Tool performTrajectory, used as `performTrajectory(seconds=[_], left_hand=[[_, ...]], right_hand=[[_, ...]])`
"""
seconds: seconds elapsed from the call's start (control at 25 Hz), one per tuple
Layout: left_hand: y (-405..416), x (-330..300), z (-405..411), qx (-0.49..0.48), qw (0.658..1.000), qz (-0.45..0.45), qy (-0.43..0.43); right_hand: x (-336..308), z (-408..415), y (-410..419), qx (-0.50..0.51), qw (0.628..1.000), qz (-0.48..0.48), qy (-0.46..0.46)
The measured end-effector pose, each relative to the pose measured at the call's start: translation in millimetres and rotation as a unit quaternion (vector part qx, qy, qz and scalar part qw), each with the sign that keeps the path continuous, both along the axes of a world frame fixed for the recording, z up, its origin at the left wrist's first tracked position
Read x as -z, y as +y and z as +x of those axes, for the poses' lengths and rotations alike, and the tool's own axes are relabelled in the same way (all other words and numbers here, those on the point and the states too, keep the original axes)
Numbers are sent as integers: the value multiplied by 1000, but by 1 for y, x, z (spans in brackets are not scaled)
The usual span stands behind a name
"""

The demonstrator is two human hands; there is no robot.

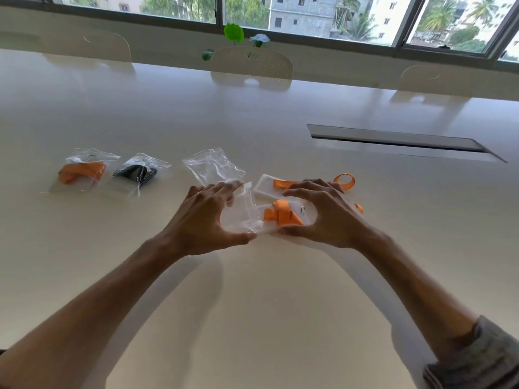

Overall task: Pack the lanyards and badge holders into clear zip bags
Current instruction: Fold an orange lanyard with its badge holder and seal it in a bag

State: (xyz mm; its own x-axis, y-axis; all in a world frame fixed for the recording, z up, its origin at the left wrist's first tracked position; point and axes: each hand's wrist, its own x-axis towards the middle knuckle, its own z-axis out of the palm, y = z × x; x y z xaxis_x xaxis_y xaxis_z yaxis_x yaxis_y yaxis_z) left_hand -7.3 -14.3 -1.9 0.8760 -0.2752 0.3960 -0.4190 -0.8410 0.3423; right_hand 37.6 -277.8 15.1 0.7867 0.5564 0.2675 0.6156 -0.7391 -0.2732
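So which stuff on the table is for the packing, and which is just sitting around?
For the packing:
- clear bag in the left hand
- folded orange lanyard on its badge holder
- second orange lanyard
- spare empty bag
- two packed bags

Just sitting around:
- chairs
- plant
- table slot

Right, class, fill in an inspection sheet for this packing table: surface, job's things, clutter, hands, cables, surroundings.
Surface: pale glossy table with a recessed slot panel.
Job's things: packed bag with orange lanyard; packed bag with black lanyard; empty zip bag; held zip bag taking a folded orange lanyard on its badge holder; spare badge holder under a loose orange lanyard.
Clutter: nothing seen.
Hands: left hand holds the bag's mouth; right hand grips the holder and lanyard.
Cables: nothing seen.
Surroundings: chairs across the table, windows, leafy plant.
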Motion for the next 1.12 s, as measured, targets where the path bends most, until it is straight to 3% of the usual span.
performTrajectory(seconds=[0.08, 0.2, 0.4, 0.6, 0.8, 1.12], left_hand=[[3, 6, 3, 1, 999, 23, 40], [5, 14, 5, 8, 997, 17, 71], [3, 12, 5, 3, 998, -26, 56], [8, 4, 4, -12, 1000, -6, -10], [6, 0, 1, -18, 999, 16, -25], [-11, 9, -5, -2, 1000, 5, -13]], right_hand=[[7, 6, -7, -5, 999, -49, 13], [17, 9, -9, 3, 999, -47, 13], [19, 6, -5, 23, 998, -38, 47], [20, 2, -4, 68, 990, 102, 64], [12, 0, -10, 52, 951, 291, 88], [23, -11, 2, -22, 952, 260, 160]])
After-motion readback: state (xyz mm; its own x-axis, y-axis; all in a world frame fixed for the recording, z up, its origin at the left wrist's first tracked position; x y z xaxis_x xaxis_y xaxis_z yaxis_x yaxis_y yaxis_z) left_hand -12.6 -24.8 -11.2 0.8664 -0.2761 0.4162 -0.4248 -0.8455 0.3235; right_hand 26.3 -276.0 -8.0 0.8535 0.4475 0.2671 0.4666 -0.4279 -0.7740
